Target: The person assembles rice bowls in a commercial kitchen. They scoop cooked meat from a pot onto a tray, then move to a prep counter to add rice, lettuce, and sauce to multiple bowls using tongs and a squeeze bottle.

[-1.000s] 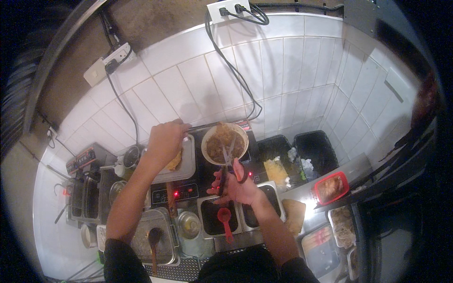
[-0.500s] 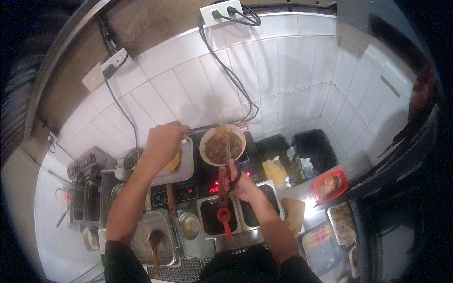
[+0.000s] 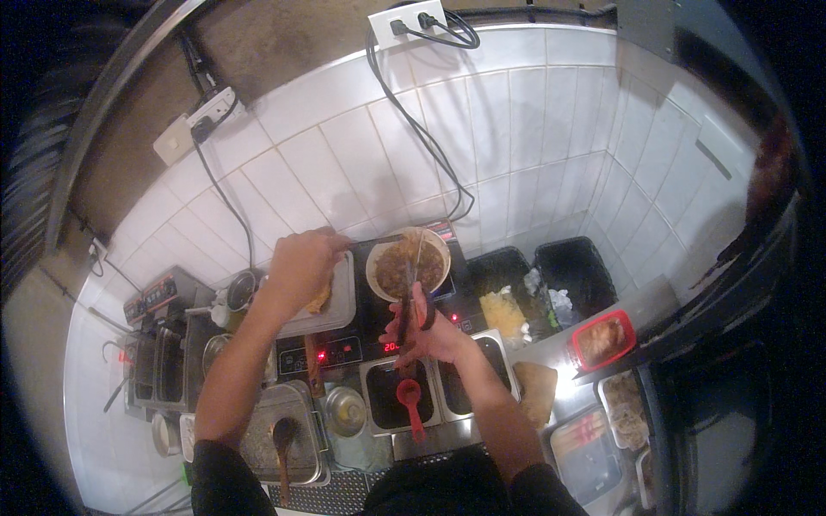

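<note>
Scissors opened again in my right hand, blades down at the bowl.
Half a second ago I had the handles together; now they have parted, so the cutting seems between snips. My right fingers grasp the handles; the brown food lies in the bowl on the black cooker. My left hand is over the tray's far side; whether it holds anything, I cannot tell.

Scissor blades — smooth metal
</note>
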`<state>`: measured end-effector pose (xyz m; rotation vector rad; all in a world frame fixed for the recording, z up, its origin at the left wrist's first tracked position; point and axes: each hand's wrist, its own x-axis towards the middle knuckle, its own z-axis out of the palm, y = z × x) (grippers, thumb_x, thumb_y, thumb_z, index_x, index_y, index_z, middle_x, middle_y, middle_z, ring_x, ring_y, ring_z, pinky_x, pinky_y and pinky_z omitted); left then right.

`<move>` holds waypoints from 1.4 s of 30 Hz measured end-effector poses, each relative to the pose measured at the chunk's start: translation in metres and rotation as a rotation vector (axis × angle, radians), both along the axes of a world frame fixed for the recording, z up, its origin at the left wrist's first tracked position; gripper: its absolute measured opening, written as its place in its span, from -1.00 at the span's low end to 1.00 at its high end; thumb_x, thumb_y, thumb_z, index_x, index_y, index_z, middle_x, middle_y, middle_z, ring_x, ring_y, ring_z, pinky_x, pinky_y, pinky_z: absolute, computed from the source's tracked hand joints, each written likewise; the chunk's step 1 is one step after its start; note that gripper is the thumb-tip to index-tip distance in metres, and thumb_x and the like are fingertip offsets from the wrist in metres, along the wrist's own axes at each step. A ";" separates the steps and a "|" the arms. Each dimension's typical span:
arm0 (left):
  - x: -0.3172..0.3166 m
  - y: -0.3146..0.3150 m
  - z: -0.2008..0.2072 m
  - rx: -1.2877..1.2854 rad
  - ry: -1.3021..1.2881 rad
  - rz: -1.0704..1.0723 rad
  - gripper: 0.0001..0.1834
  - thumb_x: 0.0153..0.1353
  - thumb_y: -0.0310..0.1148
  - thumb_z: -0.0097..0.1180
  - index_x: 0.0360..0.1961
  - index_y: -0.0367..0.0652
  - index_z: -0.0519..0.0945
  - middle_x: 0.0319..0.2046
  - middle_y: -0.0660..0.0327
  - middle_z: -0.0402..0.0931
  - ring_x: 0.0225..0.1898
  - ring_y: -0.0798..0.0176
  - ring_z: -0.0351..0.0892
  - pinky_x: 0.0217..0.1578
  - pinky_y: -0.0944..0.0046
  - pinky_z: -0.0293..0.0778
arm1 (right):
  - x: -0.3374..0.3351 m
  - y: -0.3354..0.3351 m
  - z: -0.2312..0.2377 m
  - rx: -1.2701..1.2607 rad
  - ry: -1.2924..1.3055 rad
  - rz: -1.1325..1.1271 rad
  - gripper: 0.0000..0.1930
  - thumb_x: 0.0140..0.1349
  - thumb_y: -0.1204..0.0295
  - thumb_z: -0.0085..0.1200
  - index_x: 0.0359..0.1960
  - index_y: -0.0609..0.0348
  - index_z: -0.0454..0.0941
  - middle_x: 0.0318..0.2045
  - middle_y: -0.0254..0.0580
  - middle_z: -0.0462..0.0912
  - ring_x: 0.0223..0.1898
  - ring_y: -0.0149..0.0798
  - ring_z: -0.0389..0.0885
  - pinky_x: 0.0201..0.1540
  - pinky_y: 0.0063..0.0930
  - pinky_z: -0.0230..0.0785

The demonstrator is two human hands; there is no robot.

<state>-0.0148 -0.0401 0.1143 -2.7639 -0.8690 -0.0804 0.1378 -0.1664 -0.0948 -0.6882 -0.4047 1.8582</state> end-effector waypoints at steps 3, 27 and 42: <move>-0.003 0.004 -0.006 0.001 0.057 -0.008 -0.68 0.20 -0.30 0.19 -0.01 0.14 0.72 -0.22 0.22 0.67 -0.21 -0.02 0.69 -0.27 -0.02 0.58 | 0.004 0.002 0.002 -0.001 -0.128 -0.008 -0.07 0.14 -0.56 -0.20 0.20 0.02 0.31 -0.26 -0.21 0.59 -0.05 -0.06 0.64 -0.18 0.30 0.57; -0.001 0.020 -0.019 -0.030 -0.030 0.036 -0.76 0.22 -0.30 0.20 -0.09 0.00 0.72 -0.23 0.10 0.67 -0.17 -0.05 0.68 -0.19 -0.05 0.57 | -0.016 -0.030 -0.003 0.109 -0.051 0.071 -0.01 0.07 -0.64 -0.36 0.08 0.06 0.40 -0.30 -0.16 0.61 -0.06 0.09 0.67 -0.30 0.08 0.58; 0.003 0.025 -0.043 -0.101 -0.077 -0.010 -0.78 0.22 -0.31 0.21 -0.14 -0.07 0.72 -0.26 0.05 0.65 -0.14 -0.09 0.65 -0.12 -0.09 0.53 | -0.018 -0.023 -0.026 -0.096 0.004 -0.168 -0.23 0.21 -0.49 -0.19 -0.22 0.05 0.51 -0.54 -0.37 0.51 -0.47 -0.32 0.54 -0.37 -0.41 0.42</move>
